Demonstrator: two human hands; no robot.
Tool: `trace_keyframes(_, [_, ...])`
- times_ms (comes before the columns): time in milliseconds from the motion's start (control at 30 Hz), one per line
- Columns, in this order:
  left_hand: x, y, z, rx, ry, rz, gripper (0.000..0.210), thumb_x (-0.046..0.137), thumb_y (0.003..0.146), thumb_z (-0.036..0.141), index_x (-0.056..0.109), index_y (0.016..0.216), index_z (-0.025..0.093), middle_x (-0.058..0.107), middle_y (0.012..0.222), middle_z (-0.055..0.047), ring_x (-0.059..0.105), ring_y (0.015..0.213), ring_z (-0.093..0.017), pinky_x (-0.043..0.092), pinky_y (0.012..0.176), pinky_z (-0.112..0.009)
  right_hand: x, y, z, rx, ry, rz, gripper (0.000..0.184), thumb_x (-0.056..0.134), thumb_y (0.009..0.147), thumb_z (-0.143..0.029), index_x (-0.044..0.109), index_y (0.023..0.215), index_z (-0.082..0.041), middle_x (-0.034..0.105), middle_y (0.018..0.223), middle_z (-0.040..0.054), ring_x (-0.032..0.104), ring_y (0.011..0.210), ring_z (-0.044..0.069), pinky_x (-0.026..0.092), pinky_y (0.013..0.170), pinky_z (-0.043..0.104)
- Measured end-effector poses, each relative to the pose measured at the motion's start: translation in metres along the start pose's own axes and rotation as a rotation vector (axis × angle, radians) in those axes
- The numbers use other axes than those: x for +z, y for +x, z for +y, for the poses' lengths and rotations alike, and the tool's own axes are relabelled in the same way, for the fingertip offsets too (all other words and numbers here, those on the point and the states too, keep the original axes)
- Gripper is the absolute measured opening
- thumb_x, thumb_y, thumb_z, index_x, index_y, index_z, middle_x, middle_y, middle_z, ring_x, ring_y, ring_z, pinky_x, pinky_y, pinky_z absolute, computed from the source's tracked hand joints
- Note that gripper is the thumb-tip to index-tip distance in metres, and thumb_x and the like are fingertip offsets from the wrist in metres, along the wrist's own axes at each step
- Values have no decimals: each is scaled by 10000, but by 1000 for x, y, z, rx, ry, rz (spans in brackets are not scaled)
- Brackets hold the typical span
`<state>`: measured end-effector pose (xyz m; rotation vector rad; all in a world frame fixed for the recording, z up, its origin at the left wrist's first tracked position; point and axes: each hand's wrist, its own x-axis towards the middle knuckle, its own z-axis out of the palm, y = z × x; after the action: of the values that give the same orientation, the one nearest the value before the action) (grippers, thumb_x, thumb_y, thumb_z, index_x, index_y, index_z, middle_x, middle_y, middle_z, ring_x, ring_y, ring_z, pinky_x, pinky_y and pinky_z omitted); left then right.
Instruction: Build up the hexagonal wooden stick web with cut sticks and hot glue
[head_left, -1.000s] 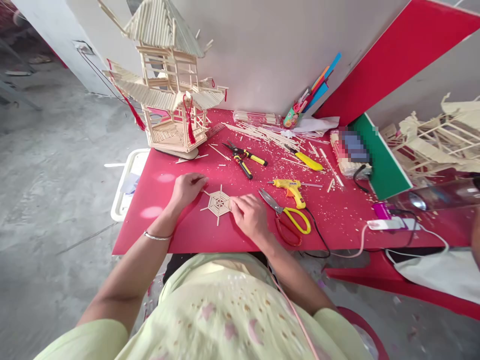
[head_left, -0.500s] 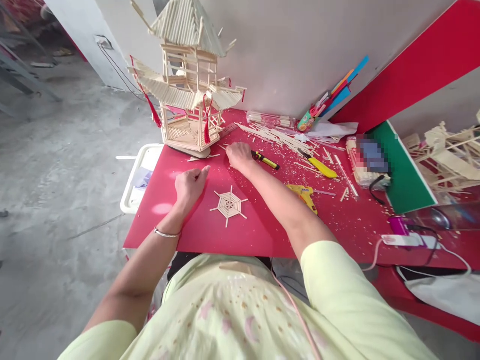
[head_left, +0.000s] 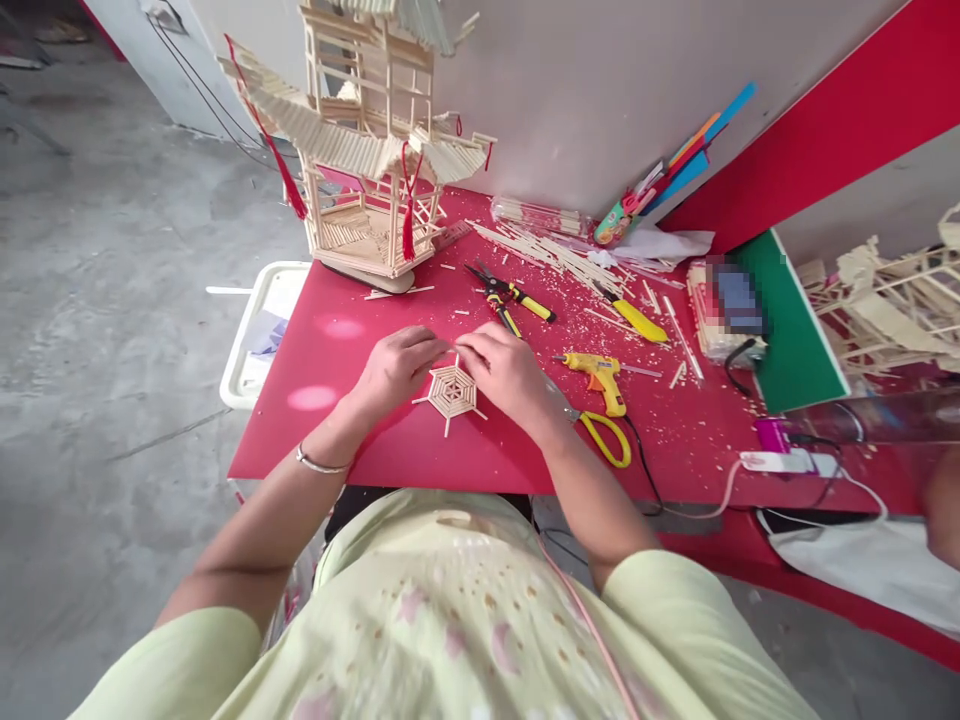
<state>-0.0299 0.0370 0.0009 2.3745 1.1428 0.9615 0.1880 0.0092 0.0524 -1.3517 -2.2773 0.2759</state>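
Observation:
On the red table [head_left: 285, 440] lies a hexagonal, web-like piece of thin wooden sticks [head_left: 453, 391], with spokes jutting past its rim. My left hand [head_left: 401, 368] is closed in a pinch at the upper left of this piece. Opposite it, my right hand [head_left: 504, 374] pinches too, its fingertips close to the left ones above the top spoke. Whatever sits between the fingertips is too small to make out. Just beyond the hands rest black-and-yellow pliers [head_left: 498, 298]. A yellow glue gun [head_left: 600, 380] and yellow-handled scissors [head_left: 606, 438] lie right of my right hand.
A pagoda model of sticks [head_left: 360, 235] with red tassels stands at the back left. Loose sticks [head_left: 547, 262], shavings and a yellow-handled cutter [head_left: 639, 320] cover the back right. Farther right are a green board [head_left: 802, 340] and a power strip [head_left: 787, 462]. A white tray [head_left: 232, 375] adjoins the left edge.
My right hand has come back from beside the pagoda to the web-like piece, uncovering the pliers. My left hand has moved right to meet it. The view has shifted slightly.

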Motion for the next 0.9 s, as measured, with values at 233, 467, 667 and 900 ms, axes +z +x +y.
trace_keyframes(233, [-16,-47,29,-407,27,269,213,539,1002,331,712,979,208,712,874,-57,625,749,-165,487,723,-282,23,-91,1,304,-37,151,264,536,1062,-389,749,1068,-233,737,990,70,687,926,209,501,816,309])
trace_keyframes(467, [-6,-66,39,-501,-80,182,204,525,976,310,695,1018,206,703,879,-42,631,745,-160,486,704,-281,48,-108,-18,290,-75,80,218,592,1039,-400,761,1042,-262,734,995,57,685,970,202,500,769,292])
trace_keyframes(667, [2,-61,36,-661,-159,214,229,606,921,395,714,972,200,702,827,-21,581,686,-140,449,636,-255,-5,-119,18,407,-178,249,290,550,1053,-423,769,1094,-238,766,1002,73,701,893,208,483,779,310])
trace_keyframes(900, [7,-57,35,-629,-184,240,235,629,910,396,745,950,195,711,831,-17,580,695,-136,447,645,-252,-29,-150,50,556,-324,155,282,592,1019,-413,758,1162,-235,774,1016,60,702,907,213,434,734,301])
